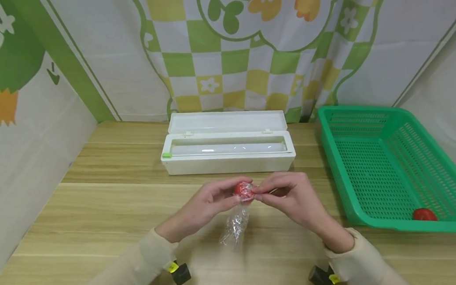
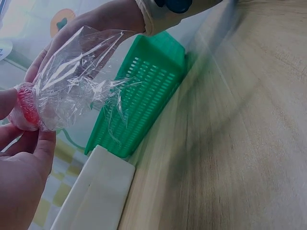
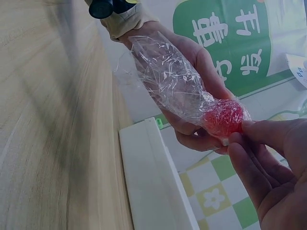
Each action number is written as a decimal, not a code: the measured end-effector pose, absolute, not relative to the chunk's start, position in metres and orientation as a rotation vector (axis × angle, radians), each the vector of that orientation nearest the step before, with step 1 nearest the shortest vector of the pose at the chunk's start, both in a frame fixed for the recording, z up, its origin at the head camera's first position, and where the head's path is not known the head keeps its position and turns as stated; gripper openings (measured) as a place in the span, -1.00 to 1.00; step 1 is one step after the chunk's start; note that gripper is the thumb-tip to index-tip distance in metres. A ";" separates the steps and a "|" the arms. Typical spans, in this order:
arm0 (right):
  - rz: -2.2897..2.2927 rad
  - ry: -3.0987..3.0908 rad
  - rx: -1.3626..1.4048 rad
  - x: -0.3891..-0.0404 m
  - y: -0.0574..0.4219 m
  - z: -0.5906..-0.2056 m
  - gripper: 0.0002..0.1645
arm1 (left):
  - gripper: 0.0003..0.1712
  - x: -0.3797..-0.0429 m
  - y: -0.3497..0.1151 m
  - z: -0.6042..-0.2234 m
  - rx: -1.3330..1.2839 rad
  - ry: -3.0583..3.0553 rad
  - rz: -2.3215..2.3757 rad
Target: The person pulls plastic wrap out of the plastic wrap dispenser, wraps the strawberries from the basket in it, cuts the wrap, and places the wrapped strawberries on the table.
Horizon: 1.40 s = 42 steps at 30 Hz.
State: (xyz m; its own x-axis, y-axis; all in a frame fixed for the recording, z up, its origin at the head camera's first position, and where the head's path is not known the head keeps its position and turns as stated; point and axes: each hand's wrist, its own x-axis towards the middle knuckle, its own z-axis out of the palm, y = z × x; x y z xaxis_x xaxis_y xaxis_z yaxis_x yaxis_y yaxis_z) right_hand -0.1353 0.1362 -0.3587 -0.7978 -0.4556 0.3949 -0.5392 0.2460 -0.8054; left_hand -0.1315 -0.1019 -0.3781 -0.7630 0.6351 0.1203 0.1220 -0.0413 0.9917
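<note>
Near the centre of the head view, we hold a red fruit in our left hand, thumb and fingers curled round it. Clear film covers the fruit and hangs loose below it. Our right hand pinches the film at the fruit's right side. Just above our hands sits an open white box; at the right of the frame, a green basket holds another red fruit.

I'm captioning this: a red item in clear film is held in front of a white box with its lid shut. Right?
Not quite: the white box has its lid open, tilted back, as the head view shows. The red item in clear film is indeed held in front of it.
</note>
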 end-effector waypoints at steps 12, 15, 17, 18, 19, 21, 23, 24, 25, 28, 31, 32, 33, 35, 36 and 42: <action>1.645 -2.370 1.011 -0.137 0.138 -0.360 -0.85 | -0.51 -0.131 -0.100 -0.378 0.777 1.849 1.870; 1.683 -2.379 1.002 -0.138 0.139 -0.360 -0.84 | -0.52 -0.131 -0.101 -0.377 0.777 1.843 1.871; 1.709 -2.385 0.998 -0.138 0.140 -0.360 -0.83 | -0.52 -0.131 -0.101 -0.377 0.775 1.842 1.865; 1.721 -2.386 0.995 -0.138 0.141 -0.359 -0.82 | -0.52 -0.131 -0.102 -0.376 0.777 1.844 1.860; 1.729 -2.386 0.993 -0.138 0.142 -0.359 -0.82 | -0.52 -0.131 -0.102 -0.376 0.777 1.846 1.858; 1.726 -2.383 0.979 -0.137 0.144 -0.359 -0.82 | -0.50 -0.131 -0.104 -0.374 0.778 1.853 1.857; 1.701 -2.383 0.954 -0.137 0.146 -0.359 -0.83 | -0.48 -0.131 -0.105 -0.373 0.778 1.858 1.863; 1.679 -2.379 0.947 -0.136 0.147 -0.359 -0.83 | -0.48 -0.131 -0.105 -0.372 0.774 1.861 1.866; 1.650 -2.378 0.947 -0.136 0.148 -0.359 -0.84 | -0.48 -0.131 -0.106 -0.372 0.775 1.861 1.871; 1.571 -2.341 1.026 -0.133 0.149 -0.360 -0.82 | -0.48 -0.132 -0.107 -0.371 0.765 1.850 1.889; 1.493 -2.205 1.246 -0.129 0.146 -0.363 -0.75 | -0.48 -0.133 -0.107 -0.372 0.756 1.828 1.914; 1.458 -2.139 1.341 -0.127 0.144 -0.364 -0.74 | -0.48 -0.133 -0.107 -0.373 0.749 1.822 1.925; 1.407 -2.077 1.431 -0.125 0.142 -0.365 -0.74 | -0.48 -0.133 -0.107 -0.373 0.746 1.815 1.934; 1.270 -1.977 1.592 -0.122 0.138 -0.367 -0.74 | -0.49 -0.135 -0.107 -0.374 0.742 1.802 1.950; 1.188 -1.949 1.652 -0.120 0.136 -0.368 -0.73 | -0.50 -0.135 -0.107 -0.375 0.739 1.799 1.956; 0.766 -1.991 1.724 -0.112 0.128 -0.375 -0.52 | -0.50 -0.137 -0.108 -0.376 0.709 1.814 1.966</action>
State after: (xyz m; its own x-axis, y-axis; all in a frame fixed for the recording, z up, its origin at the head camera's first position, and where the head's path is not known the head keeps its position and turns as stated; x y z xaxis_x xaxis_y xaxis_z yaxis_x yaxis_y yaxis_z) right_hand -0.1115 0.1284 -0.3750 -0.1625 -0.7683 0.6191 -0.9852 0.0913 -0.1453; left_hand -0.1373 -0.1079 -0.3764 -0.8039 0.5841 0.1121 0.0648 -0.1014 0.9927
